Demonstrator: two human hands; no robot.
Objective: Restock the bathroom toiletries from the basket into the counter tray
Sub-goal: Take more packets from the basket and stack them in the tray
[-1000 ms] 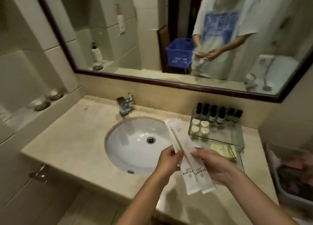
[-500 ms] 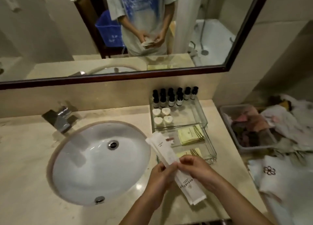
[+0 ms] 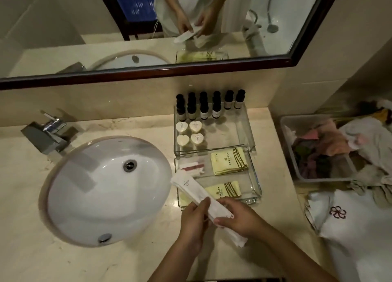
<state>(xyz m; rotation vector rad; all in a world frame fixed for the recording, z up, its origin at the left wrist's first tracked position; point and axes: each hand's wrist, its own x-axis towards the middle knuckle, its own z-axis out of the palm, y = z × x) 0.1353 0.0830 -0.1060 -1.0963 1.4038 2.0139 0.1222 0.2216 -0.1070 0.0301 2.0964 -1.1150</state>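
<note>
**Marble counter: white sleeves being held at the tray's corner**

Beige marble counter (image 3: 31, 250) is carrying everything in sight. Over it, both hands are holding a small stack of long white paper sleeves (image 3: 191, 188). The left hand (image 3: 194, 224) is pinching the stack from the side, and the right hand (image 3: 239, 218) is curling its fingers round the lower half. The upper end of the stack is lying over the near left corner of the glass tray (image 3: 257, 188), while the lower end is hanging over the counter in front of the tray. Small dark print is showing on the sleeves, too small to read.

Inside the tray, two yellow packets (image 3: 229, 161) are lying flat, each showing a flower emblem, brown stripes and a line of unreadable print. Behind the tray, touching it, a second glass tray (image 3: 248, 129) is holding dark-capped bottles (image 3: 203, 108) with illegible white labels and four heart-shaped soaps (image 3: 189, 133).

Left of the tray, the white basin (image 3: 101, 192) is sitting under a chrome tap (image 3: 48, 135). Right of the tray, a clear tub (image 3: 297, 165) is holding crumpled cloths, and a white cloth (image 3: 350, 228) nearby is showing a dark red flower emblem. Behind the tray, the mirror (image 3: 63, 38) is reflecting the hands.
</note>
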